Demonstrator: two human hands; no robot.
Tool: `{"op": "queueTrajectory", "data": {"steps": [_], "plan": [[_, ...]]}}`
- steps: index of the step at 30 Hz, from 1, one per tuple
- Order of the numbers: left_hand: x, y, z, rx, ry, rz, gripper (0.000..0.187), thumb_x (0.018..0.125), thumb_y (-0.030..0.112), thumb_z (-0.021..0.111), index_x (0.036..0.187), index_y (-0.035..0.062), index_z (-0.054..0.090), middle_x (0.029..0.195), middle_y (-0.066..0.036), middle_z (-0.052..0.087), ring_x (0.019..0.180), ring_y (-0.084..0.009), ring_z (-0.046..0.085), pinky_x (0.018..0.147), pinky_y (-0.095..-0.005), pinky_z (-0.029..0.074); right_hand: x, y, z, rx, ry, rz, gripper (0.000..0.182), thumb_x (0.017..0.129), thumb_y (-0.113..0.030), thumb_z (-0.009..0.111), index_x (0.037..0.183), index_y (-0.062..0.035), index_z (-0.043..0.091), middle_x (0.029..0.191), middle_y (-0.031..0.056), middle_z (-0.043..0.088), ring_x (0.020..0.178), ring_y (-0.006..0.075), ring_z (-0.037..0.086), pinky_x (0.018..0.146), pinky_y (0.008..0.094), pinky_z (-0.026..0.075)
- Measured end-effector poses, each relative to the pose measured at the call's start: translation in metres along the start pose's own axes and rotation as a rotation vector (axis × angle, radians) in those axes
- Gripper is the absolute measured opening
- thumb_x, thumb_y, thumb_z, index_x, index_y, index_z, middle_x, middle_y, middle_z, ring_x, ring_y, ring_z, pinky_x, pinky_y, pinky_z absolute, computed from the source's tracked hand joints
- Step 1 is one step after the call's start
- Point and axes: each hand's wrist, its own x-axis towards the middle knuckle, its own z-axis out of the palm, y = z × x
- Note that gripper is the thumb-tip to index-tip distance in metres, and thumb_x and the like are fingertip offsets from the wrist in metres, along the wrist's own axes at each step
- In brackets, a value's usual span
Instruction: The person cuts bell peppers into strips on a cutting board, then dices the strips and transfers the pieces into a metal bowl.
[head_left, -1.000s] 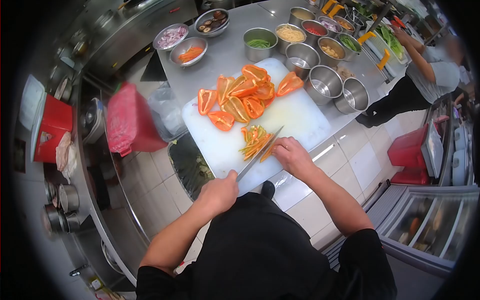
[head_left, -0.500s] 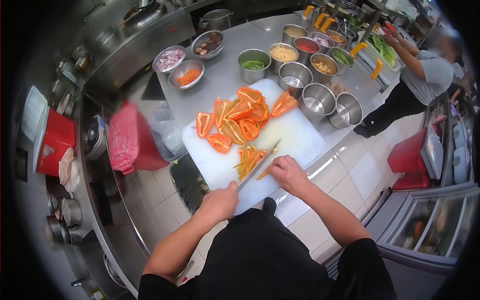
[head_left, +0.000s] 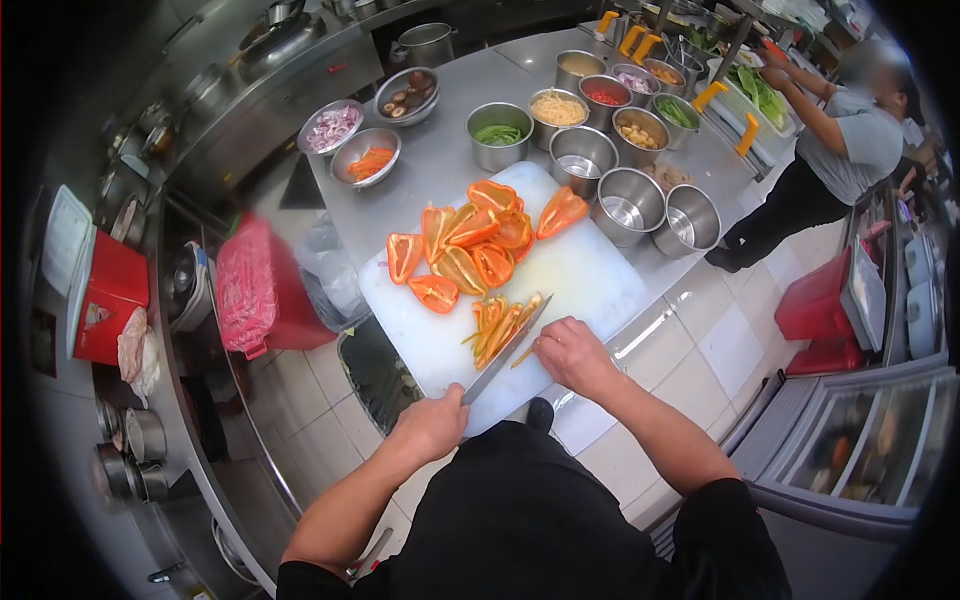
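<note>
My left hand [head_left: 430,424] is closed round the handle of a kitchen knife [head_left: 503,352]. Its long blade lies slanted across the white cutting board [head_left: 590,290], beside a small heap of orange bell pepper strips [head_left: 493,330]. Curled on the other side of the blade, my right hand [head_left: 575,356] pinches a thin pepper strip [head_left: 522,357], partly hidden by the fingers. Further back on the board sit several orange bell pepper pieces [head_left: 460,268], cut open, and one more piece [head_left: 561,212] lies apart to the right.
Steel pots of cut vegetables, one with green strips [head_left: 498,136], line the table's back. Empty pots [head_left: 630,205] stand beyond the board. Bowls of carrot [head_left: 367,163] and onion [head_left: 332,128] are at left. A co-worker [head_left: 850,130] handles greens at right. A red bin [head_left: 265,290] stands left.
The knife has shifted slightly left and toward me, against the cut strips. What shows of the pepper in my right hand is thinner. The view has shifted a little.
</note>
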Motion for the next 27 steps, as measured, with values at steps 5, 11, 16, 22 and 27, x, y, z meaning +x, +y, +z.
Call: {"op": "queueTrajectory", "data": {"steps": [5,11,16,22,27], "plan": [[-0.005,-0.012,0.008,-0.055,0.08,-0.033,0.035,0.105,0.032,0.046,0.122,0.0014,0.048,0.091,-0.031,0.07,0.094,-0.0508,0.068,0.088,-0.0593,0.051,0.008,0.001,-0.006,0.089,-0.007,0.165,0.008,0.083,-0.004,0.068,0.091,-0.0064,0.065,0.092,0.0104,0.059,0.087,0.0326,0.061,0.076,0.0438,0.051],[-0.008,-0.031,0.032,-0.298,0.204,0.004,0.034,0.103,0.03,0.047,0.117,-0.0009,0.046,0.087,-0.034,0.068,0.089,-0.0539,0.067,0.085,-0.0601,0.051,0.046,0.025,-0.001,-0.027,-0.116,0.301,0.009,0.088,-0.006,0.065,0.097,-0.0037,0.065,0.1,0.0174,0.058,0.091,0.0369,0.064,0.076,0.047,0.054],[-0.038,-0.044,0.018,-0.173,0.172,0.047,0.029,0.101,0.028,0.049,0.111,0.0016,0.045,0.082,-0.034,0.066,0.085,-0.0533,0.066,0.081,-0.0613,0.051,0.058,0.043,-0.007,-0.068,-0.315,0.433,0.014,0.087,-0.009,0.062,0.099,-0.0033,0.066,0.11,0.0207,0.059,0.096,0.0394,0.066,0.081,0.0488,0.057],[-0.03,-0.04,0.023,0.071,0.178,0.162,0.03,0.097,0.033,0.053,0.113,0.0069,0.056,0.079,-0.032,0.069,0.079,-0.0532,0.068,0.078,-0.0626,0.054,0.056,0.049,-0.022,-0.023,-0.277,0.612,0.026,0.081,-0.013,0.066,0.104,-0.001,0.066,0.119,0.024,0.061,0.101,0.0415,0.067,0.087,0.0511,0.057],[-0.022,-0.044,0.015,0.059,0.131,0.13,0.032,0.097,0.031,0.052,0.108,0.0026,0.061,0.084,-0.029,0.072,0.085,-0.0479,0.071,0.083,-0.0557,0.056,0.068,0.049,-0.01,-0.058,-0.344,0.481,0.019,0.088,-0.015,0.061,0.102,-0.0037,0.067,0.111,0.0232,0.06,0.096,0.0402,0.068,0.083,0.0516,0.057]]}}
